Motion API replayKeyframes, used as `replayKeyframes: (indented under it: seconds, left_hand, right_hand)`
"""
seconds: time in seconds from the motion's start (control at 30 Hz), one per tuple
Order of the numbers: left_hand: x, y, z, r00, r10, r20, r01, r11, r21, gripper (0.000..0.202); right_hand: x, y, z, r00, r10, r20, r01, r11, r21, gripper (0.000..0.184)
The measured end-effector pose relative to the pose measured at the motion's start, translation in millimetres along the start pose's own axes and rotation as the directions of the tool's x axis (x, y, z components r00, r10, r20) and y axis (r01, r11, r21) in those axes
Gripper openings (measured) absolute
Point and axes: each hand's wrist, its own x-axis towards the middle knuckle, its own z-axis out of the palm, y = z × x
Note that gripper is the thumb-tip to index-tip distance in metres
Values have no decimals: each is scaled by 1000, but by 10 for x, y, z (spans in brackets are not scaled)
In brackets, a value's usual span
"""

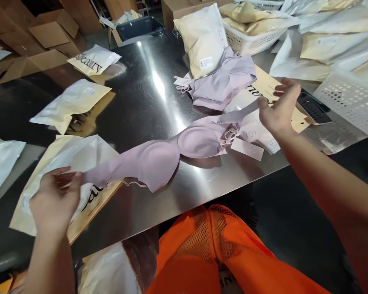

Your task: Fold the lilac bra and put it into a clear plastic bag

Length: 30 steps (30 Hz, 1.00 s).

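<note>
A lilac bra [159,161] is stretched across the steel table in front of me, its moulded cups side by side. The thumb and fingers of my left hand [57,196] pinch the end of its left band. At the other end, my right hand [279,108] has the right band at its thumb, while its other fingers extend upward. Thin straps and a white tag [247,149] hang near the right cup. Behind it lies a folded pile of lilac garments [222,79], with a filled plastic mailer [202,41] leaning on it.
Printed mailers lie on the left, one mailer [72,100] farther back. A dark phone [314,106] rests beside my right hand. White baskets [251,41] and piled bags stand at the back right. Cardboard boxes [53,30] are beyond the table [135,102].
</note>
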Motion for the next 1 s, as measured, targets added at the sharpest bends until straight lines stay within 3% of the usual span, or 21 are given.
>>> replayKeyframes:
  seconds: [0.03,0.07,0.1,0.13,0.2,0.23,0.27,0.33,0.43,0.5,0.63,0.77,1.0]
  left_hand:
    - [-79,107,50,984,163,-68,-161,986,35,40]
    - [-167,241,120,928,352,-121,-348,936,55,44]
    - [-265,401,211,846,515,-135,-514,857,45,45]
    - [-370,580,324,765,635,-107,-638,770,8,43]
    - [-589,951,600,639,769,20,-763,637,-106,36]
    - [-695,1120,751,571,815,98,-802,579,-145,36]
    - [-793,1264,900,518,840,163,-826,541,-160,37]
    - [-952,1449,1162,454,853,256,-850,501,-162,40]
    - [-1073,1492,1397,455,839,299,-848,511,-143,42]
    - [-1091,1445,1451,475,828,298,-838,529,-134,40]
    - [-1091,1398,1465,500,810,307,-825,553,-114,37]
    - [-1112,1412,1492,527,786,321,-804,584,-110,35]
    - [-1128,1408,1493,530,786,319,-798,589,-126,31]
  right_hand:
    - [-157,-135,-60,993,-120,22,120,993,-4,63]
    - [-328,-293,-113,963,-259,79,256,965,47,61]
    - [-507,-460,-151,898,-402,179,383,914,132,52]
    - [-686,-622,-169,793,-518,320,469,855,222,47]
    - [-1017,-881,-142,580,-622,527,544,777,318,45]
    - [-1158,-962,-102,515,-625,586,552,765,331,46]
    - [-1279,-1009,-53,490,-616,617,552,767,327,46]
    - [-1456,-1019,46,512,-587,627,525,792,312,48]
    - [-1577,-949,134,585,-535,609,449,839,306,51]
    - [-1595,-923,148,603,-506,617,414,859,300,55]
    - [-1584,-964,142,565,-488,666,461,856,236,59]
    - [-1587,-1010,126,525,-501,688,531,824,195,43]
    - [-1607,-965,112,597,-539,594,456,837,301,23]
